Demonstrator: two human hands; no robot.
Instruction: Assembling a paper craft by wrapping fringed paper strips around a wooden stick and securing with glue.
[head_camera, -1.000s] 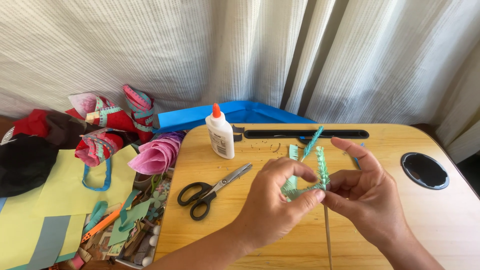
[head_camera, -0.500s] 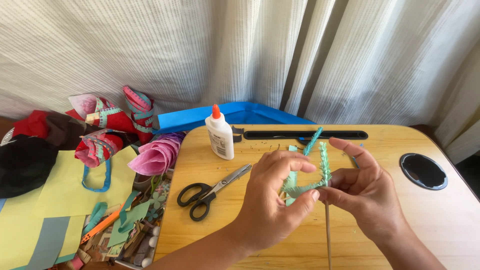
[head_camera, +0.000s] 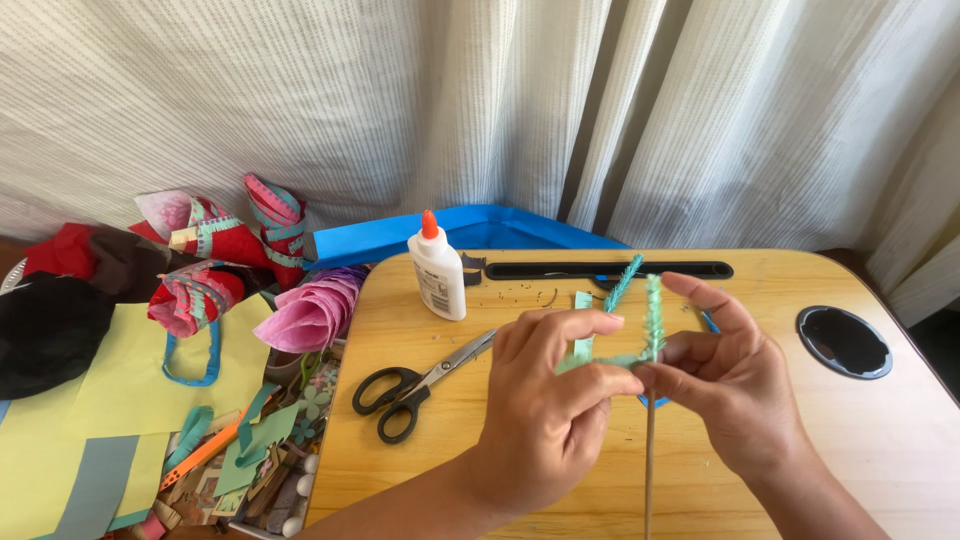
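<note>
You are mid-wrap: both hands, left (head_camera: 545, 415) and right (head_camera: 735, 385), pinch the green fringed strip (head_camera: 652, 318) onto the thin stick (head_camera: 648, 470); next, keep it taut toward 12 o'clock.

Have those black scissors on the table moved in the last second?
No. The black-handled scissors lie just below and left of the white glue bottle, as before, blades pointing up and right.

table (head_camera: 800, 470): smooth pale wood, satin sheen | scissors (head_camera: 425, 380): shiny metal blades, black plastic handles | glue bottle (head_camera: 438, 275): white plastic | fringed strip (head_camera: 654, 315): matt green paper | curtain (head_camera: 300, 100): ribbed cloth
</note>
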